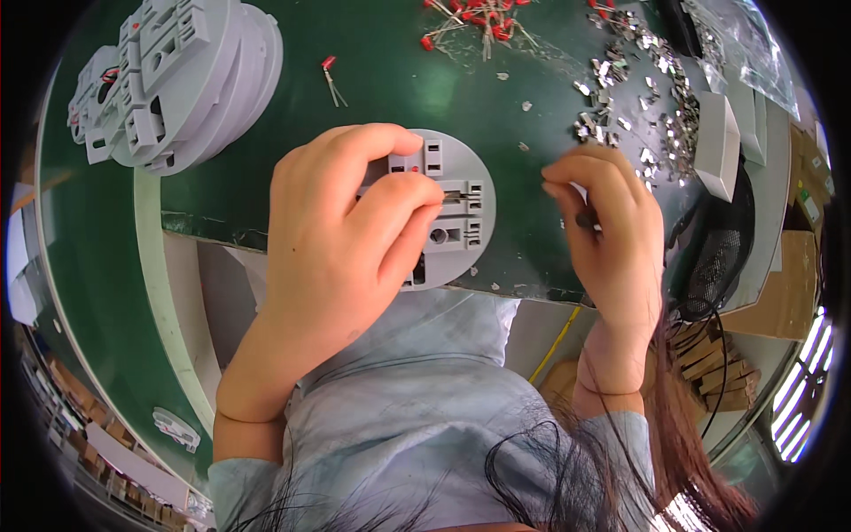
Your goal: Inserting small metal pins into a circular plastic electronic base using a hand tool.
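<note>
A round, light grey plastic base (479, 168) with raised slots and blocks lies at the table's near edge, partly covered by my left hand (341, 222). My left fingers curl over it, gripping it from the left, the fingertips on its raised parts. A thin metal piece (454, 196) shows in a slot beside those fingertips, and a small red part (414, 168) sits higher on the base. Apart from the base, to the right, my right hand (616, 226) is closed with thumb and finger pinched. A dark, rounded end of something (587, 220) shows inside its curled fingers; the rest is hidden.
Stacked grey bases (239, 89) stand at the far left. One red LED (330, 64) with long leads lies nearby, and a pile of red LEDs (483, 19) is at the back. Small metal clips (612, 80) are scattered at the right, beside a white box (716, 146).
</note>
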The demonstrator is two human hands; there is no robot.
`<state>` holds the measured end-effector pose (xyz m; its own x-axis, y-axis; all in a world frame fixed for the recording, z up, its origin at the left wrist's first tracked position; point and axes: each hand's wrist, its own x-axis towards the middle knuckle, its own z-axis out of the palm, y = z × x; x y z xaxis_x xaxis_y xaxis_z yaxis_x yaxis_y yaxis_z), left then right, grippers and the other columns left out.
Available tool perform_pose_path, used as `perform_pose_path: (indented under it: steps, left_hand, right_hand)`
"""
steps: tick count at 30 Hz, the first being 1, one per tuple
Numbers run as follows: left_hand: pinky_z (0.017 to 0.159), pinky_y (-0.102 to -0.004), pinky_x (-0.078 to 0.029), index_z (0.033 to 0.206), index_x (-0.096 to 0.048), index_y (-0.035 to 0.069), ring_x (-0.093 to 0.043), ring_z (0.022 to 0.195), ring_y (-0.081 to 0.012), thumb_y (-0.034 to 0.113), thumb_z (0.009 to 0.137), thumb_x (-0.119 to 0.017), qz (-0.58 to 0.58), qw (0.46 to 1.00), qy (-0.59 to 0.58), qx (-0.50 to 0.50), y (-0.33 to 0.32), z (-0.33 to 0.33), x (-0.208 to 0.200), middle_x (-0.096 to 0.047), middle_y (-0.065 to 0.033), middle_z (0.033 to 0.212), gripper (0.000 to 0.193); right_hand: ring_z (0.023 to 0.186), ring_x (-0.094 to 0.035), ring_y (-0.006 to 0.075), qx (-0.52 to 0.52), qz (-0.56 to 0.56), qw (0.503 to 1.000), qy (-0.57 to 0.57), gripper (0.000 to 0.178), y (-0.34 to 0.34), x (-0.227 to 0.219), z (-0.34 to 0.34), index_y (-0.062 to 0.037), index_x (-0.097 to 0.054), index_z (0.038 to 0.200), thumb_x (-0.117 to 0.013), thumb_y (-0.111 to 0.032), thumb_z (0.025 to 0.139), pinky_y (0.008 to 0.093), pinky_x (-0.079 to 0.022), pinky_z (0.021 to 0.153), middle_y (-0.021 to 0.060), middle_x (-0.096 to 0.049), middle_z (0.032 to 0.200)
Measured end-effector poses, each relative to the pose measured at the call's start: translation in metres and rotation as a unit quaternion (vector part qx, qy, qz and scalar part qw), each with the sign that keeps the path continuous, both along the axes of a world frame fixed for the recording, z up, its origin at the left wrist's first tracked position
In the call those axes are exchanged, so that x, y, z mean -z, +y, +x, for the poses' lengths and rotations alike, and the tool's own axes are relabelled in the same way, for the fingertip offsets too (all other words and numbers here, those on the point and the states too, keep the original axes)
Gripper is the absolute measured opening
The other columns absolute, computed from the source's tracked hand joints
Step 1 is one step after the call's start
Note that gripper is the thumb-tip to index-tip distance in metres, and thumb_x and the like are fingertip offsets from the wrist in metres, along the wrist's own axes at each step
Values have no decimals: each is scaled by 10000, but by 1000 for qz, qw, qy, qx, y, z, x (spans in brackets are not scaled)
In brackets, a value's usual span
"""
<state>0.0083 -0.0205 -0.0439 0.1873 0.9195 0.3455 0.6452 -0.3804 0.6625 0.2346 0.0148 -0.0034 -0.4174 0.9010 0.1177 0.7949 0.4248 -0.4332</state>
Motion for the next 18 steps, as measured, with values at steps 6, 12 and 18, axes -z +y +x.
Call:
perform_pose_path:
  steps: [6, 12, 18]
  left_hand:
    - [702, -247, -567, 932, -675, 51, -572, 1038, -200, -92, 786, -739, -79, 996, -47, 15, -2, -2, 0, -531, -111, 1202, 214]
    - [722, -242, -562, 940, -661, 50, -540, 1082, -202, -101, 775, -733, -87, 994, -68, -9, -3, 5, 3, -507, -115, 1215, 236]
    - [755, -274, -549, 925, -657, 61, -517, 1099, -246, -86, 743, -747, -45, 999, -25, 0, 1, 1, 5, -515, -117, 1206, 251]
  right_hand:
    - [724, -584, 163, -4, -47, 996, 73, 191, -7, 0, -22, -15, -709, 960, -726, 90, 802, 255, -429, 597, 98, -644, 936]
    - [682, -665, 193, 38, -23, 989, 140, 305, -22, 6, -36, -93, -725, 974, -810, 22, 705, 293, -468, 609, 42, -714, 908]
    - [701, -678, 186, 73, 7, 991, 113, 273, -28, 15, -38, -95, -724, 928, -816, 32, 705, 287, -477, 624, 38, -747, 910]
